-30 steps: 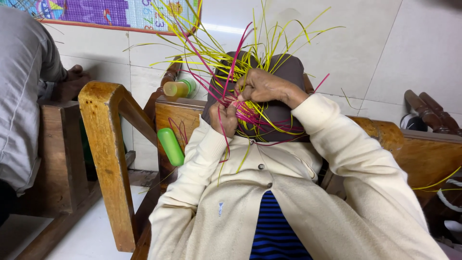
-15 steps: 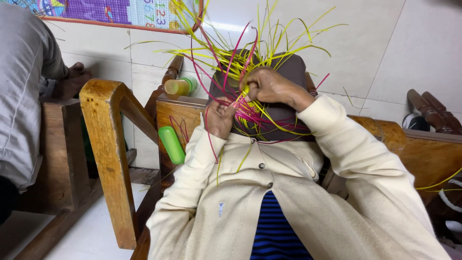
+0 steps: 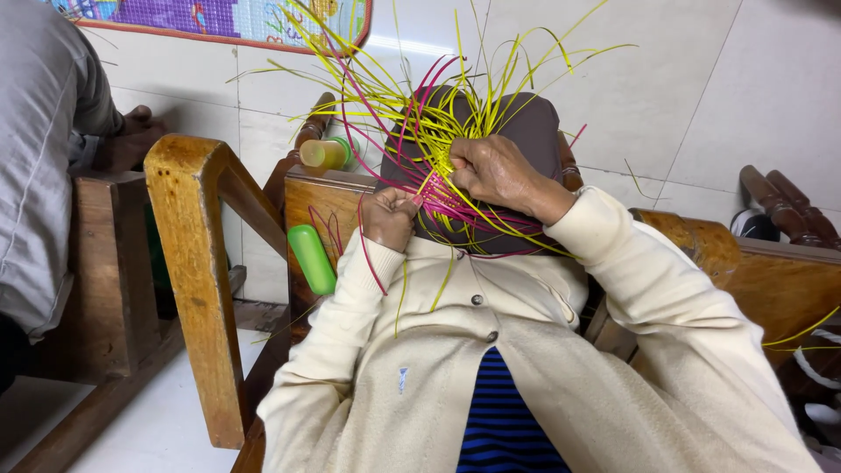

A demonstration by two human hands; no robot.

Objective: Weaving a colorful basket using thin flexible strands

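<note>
From the head camera, we look down on our own two hands working a tangle of yellow and magenta strips [image 3: 455,131] against a dark brown rounded form [image 3: 526,131] propped on our lap, between our chest and the wooden chair frame [image 3: 188,263]. Our left hand [image 3: 388,217] is clenched around a magenta strip [image 3: 363,254], pinching its end beside the woven patch so the loose tail curves down over our cream cardigan sleeve [image 3: 350,350]. Our right hand [image 3: 493,171] is closed on the woven middle of the strips, pressing them against the form, seemingly to keep the lacing flat and tight while the free ends fan upward and outward. The form leans toward us, which brings the weave close under our fingers. Just beside the left hand, a green cylinder [image 3: 312,258] rests against the chair's armrest, and a yellow-green bottle [image 3: 326,153] lies behind it. At the left edge, another person in a grey shirt [image 3: 39,166] sits apart, one hand on a wooden surface [image 3: 101,263].
</note>
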